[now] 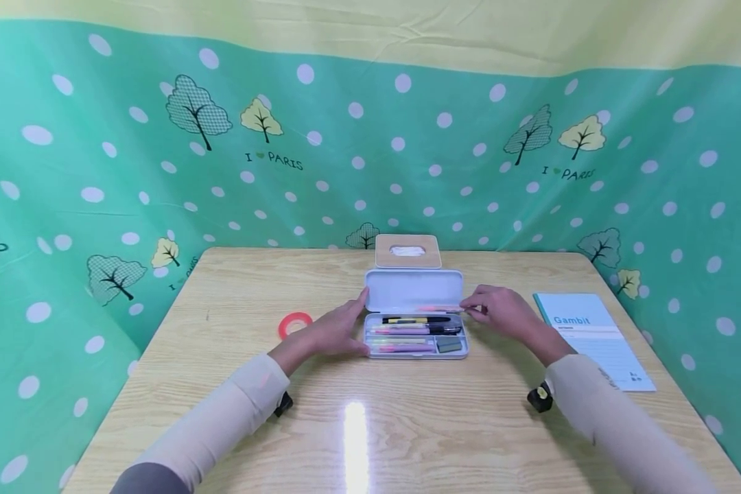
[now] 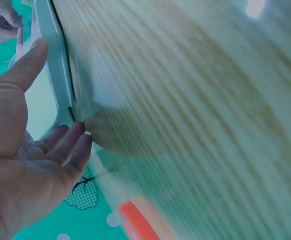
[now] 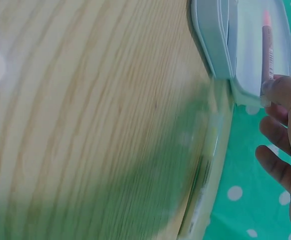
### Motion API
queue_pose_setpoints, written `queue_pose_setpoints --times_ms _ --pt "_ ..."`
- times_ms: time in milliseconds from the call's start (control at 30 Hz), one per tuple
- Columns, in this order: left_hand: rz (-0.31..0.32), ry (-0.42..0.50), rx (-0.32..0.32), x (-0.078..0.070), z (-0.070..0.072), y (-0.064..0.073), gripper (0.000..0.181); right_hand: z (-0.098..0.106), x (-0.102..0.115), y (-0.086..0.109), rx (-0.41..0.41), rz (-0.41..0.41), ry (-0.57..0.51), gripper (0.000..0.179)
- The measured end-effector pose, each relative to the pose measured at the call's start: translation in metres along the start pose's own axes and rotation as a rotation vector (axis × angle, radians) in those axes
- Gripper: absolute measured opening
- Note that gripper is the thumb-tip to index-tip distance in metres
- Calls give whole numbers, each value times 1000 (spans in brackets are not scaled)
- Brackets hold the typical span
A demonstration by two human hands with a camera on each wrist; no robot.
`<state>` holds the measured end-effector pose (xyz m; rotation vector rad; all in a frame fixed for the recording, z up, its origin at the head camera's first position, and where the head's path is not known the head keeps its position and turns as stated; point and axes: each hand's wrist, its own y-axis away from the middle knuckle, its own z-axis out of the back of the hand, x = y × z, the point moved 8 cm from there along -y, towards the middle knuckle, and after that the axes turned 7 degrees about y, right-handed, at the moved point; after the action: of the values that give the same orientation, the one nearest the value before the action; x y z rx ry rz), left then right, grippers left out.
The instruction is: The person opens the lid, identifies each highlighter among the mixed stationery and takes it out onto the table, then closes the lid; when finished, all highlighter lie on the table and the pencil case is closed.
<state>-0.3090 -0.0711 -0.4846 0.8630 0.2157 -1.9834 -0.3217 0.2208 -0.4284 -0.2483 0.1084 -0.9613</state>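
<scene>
A pale pencil case (image 1: 416,356) lies with its lid (image 1: 414,288) raised at the back. Pens and markers (image 1: 407,330) fill its long compartments, and a grey block like an eraser (image 1: 449,344) sits at the front right. My left hand (image 1: 333,331) is spread against the case's left side, fingers fairly straight, thumb near the front corner. Between thumb and fingertips, my right hand (image 1: 500,312) pinches the end of a pink pen (image 3: 267,52). That pen lies level in front of the raised lid, its pink tip pointing left.
Left of the case lies a red tape ring (image 1: 295,324), partly behind my left hand. A tissue box (image 1: 407,252) stands behind the lid. To the right, a light-blue notebook (image 1: 593,336) lies partly under my right forearm. A patterned curtain (image 1: 370,137) hangs behind the wooden table.
</scene>
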Motion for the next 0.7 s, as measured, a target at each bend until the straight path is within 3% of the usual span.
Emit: queue_pose_setpoints --times_ms 700 --pt "-3 -31 -12 2 -1 0 131 12 -50 42 22 -114 57 16"
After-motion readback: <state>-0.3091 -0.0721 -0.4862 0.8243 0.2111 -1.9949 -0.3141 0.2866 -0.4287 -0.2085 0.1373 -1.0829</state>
